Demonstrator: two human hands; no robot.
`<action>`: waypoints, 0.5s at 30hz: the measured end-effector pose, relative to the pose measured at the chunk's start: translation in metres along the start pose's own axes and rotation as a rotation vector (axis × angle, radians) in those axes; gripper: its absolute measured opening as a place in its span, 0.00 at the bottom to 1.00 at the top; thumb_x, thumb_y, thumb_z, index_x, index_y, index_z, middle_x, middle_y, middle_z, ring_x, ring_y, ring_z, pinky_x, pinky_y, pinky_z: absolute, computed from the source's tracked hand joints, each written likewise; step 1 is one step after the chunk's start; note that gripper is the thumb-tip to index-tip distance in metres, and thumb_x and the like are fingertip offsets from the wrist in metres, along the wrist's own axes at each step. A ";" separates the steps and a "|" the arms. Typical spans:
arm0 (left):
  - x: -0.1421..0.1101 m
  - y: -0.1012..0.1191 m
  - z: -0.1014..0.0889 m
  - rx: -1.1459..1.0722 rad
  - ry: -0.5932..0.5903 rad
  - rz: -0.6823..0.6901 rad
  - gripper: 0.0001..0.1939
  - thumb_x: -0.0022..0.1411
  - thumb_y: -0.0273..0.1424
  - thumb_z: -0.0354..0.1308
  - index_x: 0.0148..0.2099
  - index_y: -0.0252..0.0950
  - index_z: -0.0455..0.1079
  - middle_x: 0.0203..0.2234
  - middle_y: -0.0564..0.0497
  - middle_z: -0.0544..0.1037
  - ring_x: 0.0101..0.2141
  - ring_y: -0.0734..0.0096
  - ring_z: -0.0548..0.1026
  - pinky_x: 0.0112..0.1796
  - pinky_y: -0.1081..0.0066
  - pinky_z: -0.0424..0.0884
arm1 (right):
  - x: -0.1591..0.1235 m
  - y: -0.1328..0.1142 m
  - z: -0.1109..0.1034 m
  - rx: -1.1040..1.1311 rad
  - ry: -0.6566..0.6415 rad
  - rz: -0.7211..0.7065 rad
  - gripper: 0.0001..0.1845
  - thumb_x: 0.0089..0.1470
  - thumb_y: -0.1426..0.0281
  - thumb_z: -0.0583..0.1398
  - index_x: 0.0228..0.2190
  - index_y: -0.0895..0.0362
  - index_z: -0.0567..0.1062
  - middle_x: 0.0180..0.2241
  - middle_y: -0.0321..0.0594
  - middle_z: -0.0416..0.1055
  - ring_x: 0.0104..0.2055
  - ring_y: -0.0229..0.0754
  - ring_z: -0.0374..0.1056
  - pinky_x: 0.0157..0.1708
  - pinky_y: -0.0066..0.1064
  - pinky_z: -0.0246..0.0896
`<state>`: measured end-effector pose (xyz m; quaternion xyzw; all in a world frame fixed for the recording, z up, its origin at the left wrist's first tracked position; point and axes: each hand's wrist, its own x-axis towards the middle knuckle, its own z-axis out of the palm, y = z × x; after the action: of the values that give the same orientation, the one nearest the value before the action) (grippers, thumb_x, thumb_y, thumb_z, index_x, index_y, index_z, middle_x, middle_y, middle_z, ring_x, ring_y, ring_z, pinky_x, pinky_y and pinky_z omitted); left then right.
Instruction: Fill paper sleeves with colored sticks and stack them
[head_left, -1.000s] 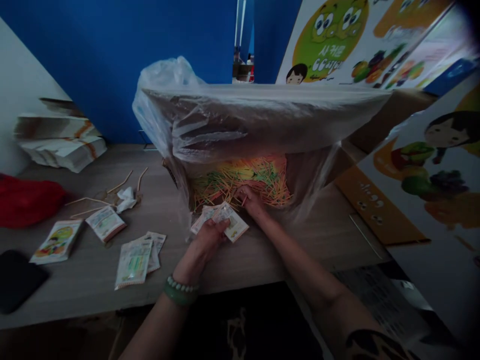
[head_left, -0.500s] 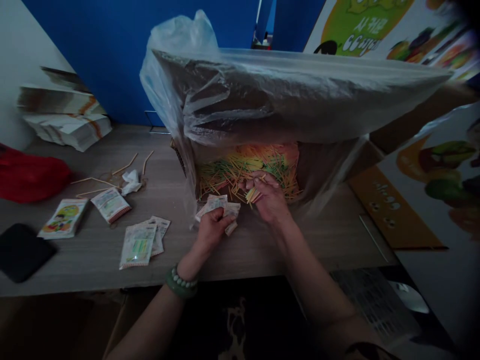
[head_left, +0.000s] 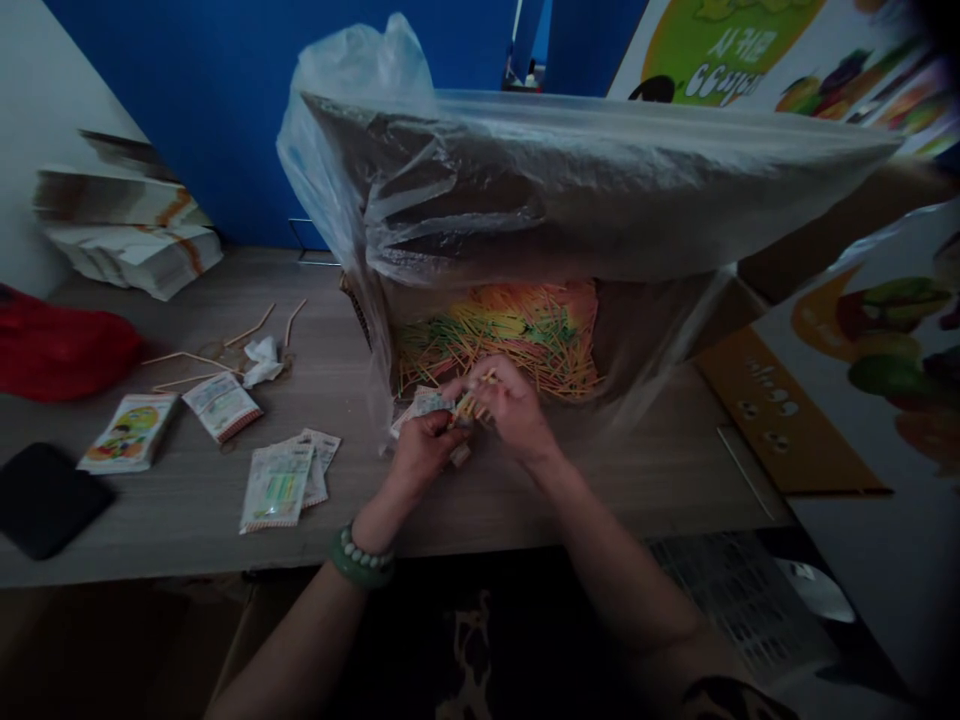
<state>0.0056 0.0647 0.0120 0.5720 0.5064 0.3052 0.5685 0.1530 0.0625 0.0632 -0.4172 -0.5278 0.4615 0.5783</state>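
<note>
My left hand [head_left: 427, 450] is closed on a small printed packet [head_left: 459, 453], partly hidden by the fingers. My right hand [head_left: 514, 405] grips a bunch of thin yellow and orange sticks [head_left: 470, 405], their ends close to the packet. Another packet [head_left: 431, 402] lies just behind my left hand, at the bag's edge. Beyond both hands, a heap of thin green, yellow and orange sticks [head_left: 517, 325] fills the bottom of a box lined with a clear plastic bag [head_left: 465, 235]. What the sticks are made of I cannot tell.
Filled packets [head_left: 276, 488] and other packets [head_left: 223, 408] lie left on the table [head_left: 360, 530]. Also there are a yellow-white pack [head_left: 129, 435], a black flat object [head_left: 49, 500], a red bag [head_left: 64, 345], loose bent sticks [head_left: 255, 328] and stacked paper [head_left: 135, 260]. A mouse [head_left: 816, 590] sits lower right.
My right hand has moved left and toward me, away from the heap, bringing its bunch of sticks to the packet in my left hand. The left hand has barely moved.
</note>
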 end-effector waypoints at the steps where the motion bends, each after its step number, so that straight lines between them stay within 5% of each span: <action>1: 0.001 -0.002 0.001 0.004 0.000 -0.004 0.17 0.49 0.42 0.62 0.22 0.37 0.62 0.15 0.58 0.61 0.19 0.78 0.57 0.20 0.75 0.51 | 0.001 0.000 -0.002 0.064 0.063 0.002 0.10 0.58 0.59 0.58 0.33 0.51 0.64 0.30 0.34 0.77 0.35 0.41 0.74 0.35 0.32 0.66; 5: 0.003 -0.008 0.002 -0.017 -0.029 -0.008 0.19 0.50 0.43 0.62 0.22 0.38 0.59 0.15 0.59 0.60 0.19 0.78 0.56 0.20 0.75 0.50 | 0.005 -0.002 -0.007 0.166 0.235 -0.045 0.11 0.58 0.59 0.59 0.34 0.50 0.62 0.28 0.33 0.77 0.35 0.42 0.75 0.32 0.32 0.65; 15: 0.001 0.001 -0.003 0.021 -0.042 0.022 0.21 0.48 0.45 0.63 0.20 0.37 0.58 0.16 0.59 0.57 0.20 0.79 0.54 0.21 0.75 0.49 | 0.002 0.003 0.005 0.093 0.127 -0.120 0.08 0.60 0.61 0.60 0.36 0.50 0.68 0.29 0.32 0.76 0.37 0.41 0.75 0.40 0.36 0.68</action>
<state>0.0032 0.0665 0.0136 0.5898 0.4911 0.2941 0.5696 0.1480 0.0648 0.0615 -0.3860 -0.4920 0.4226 0.6560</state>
